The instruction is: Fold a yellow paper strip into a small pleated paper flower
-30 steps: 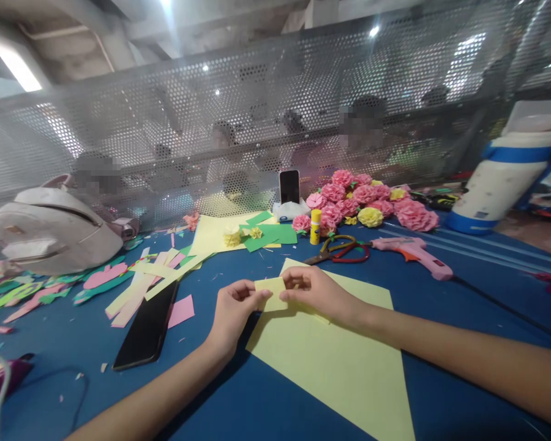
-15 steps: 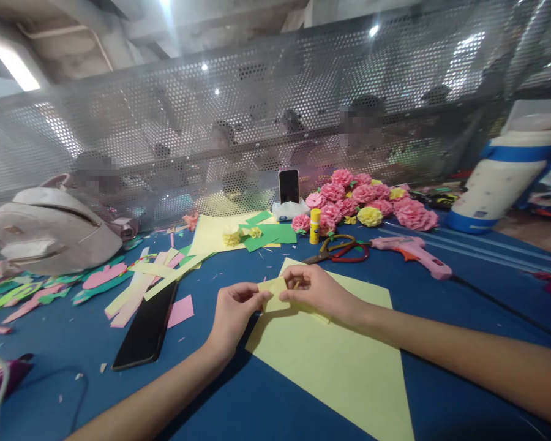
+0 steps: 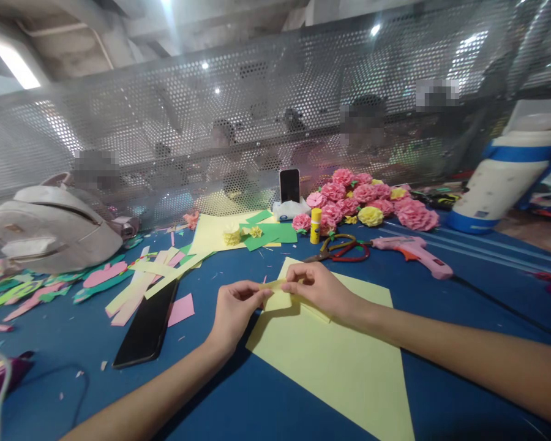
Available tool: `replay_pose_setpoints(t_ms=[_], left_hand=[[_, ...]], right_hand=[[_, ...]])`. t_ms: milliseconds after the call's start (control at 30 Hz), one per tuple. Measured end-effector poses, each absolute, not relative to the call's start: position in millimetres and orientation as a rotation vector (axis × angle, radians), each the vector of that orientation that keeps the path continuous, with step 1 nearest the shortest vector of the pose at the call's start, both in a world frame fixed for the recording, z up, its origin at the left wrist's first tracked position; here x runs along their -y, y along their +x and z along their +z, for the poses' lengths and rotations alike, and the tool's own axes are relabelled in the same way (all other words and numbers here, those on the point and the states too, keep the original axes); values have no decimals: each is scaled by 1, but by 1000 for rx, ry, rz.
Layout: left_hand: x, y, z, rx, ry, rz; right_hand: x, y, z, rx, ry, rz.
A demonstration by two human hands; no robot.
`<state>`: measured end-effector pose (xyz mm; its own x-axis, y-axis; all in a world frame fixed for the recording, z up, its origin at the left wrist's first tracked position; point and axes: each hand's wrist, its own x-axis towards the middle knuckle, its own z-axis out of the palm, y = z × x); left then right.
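Observation:
Between my two hands is a small piece of yellow paper [image 3: 279, 300]. My left hand [image 3: 234, 309] pinches its left edge between thumb and fingers. At the upper right of the piece, my right hand [image 3: 319, 291] is closed on it, with the fingertips near a folded or bent top edge. Below them lies a large pale yellow sheet [image 3: 344, 373], flat on the blue table [image 3: 211, 398]. A narrow yellow strip [image 3: 313, 310] rests on that sheet, partly covered by my right hand.
Scissors [image 3: 333, 251], a yellow glue stick [image 3: 316, 226] and a pink glue gun [image 3: 416, 252] lie beyond the sheet. Pink paper flowers [image 3: 367, 193] are heaped behind. Leftward are a black phone [image 3: 142, 334], paper scraps and a white backpack [image 3: 59, 229]. A bottle [image 3: 500, 184] stands right.
The small paper's top edge has bent over under my right fingers, which have shifted slightly. My left hand keeps its pinch in nearly the same place.

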<state>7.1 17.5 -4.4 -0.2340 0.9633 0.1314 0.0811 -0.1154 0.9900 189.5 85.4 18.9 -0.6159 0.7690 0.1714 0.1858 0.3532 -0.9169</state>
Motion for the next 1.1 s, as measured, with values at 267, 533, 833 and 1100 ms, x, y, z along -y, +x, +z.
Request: replay_pose_setpoints(t_ms=[267, 533, 833, 1100], left_hand=[[-17, 5, -9, -1364, 1277, 1414], [-16, 6, -13, -1333, 1282, 1384], [-17, 6, -13, -1299, 1222, 1412], [-16, 7, -12, -1293, 1188, 1439]], right_hand=[[-81, 192, 21, 2153, -813, 1041], [-81, 194, 17, 2189, -717, 1050], [-88, 193, 0, 2324, -710, 1056], [-84, 194, 2, 2325, -723, 1073]])
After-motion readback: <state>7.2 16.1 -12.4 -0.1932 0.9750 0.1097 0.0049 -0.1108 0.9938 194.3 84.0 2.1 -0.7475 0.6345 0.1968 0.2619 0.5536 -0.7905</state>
